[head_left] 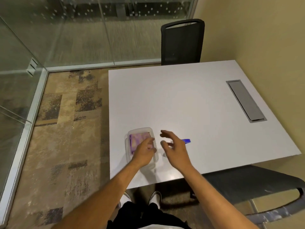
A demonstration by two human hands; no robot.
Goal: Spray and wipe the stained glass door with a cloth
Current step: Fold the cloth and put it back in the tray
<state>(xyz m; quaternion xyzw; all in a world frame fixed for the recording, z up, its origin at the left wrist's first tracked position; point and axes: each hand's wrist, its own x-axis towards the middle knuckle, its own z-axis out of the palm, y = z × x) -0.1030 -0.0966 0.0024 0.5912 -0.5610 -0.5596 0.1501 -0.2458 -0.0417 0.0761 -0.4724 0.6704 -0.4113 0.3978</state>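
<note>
Along the left edge runs a glass wall (14,76) in a pale metal frame, and it continues across the top of the view as glass panels (82,30) speckled with small white spots; which panel is the door cannot be told. Below lies a patchy brown and tan carpet (66,129).

On the white counter (181,96), near its front left corner, sits a clear plastic container (140,130) with rounded corners. Inside it lies a folded cloth (138,138), purple with paler yellowish mottling, flat against the bottom. The left hand (143,154) reaches into the container, fingers stretched forward and resting on or just over the cloth; whether its grip has closed on the fabric cannot be told.

Just to the right, the right hand (173,146) hovers above the counter with its grip open, fingers spread and curled, holding nothing. Behind it a blue piece (186,140) pokes out, mostly hidden by the hand, too covered to identify.

Farther right a grey recessed cable flap (245,100) is set in the counter. A black mesh chair (181,42) stands at the far side, and another dark chair (255,184) at the near right.
</note>
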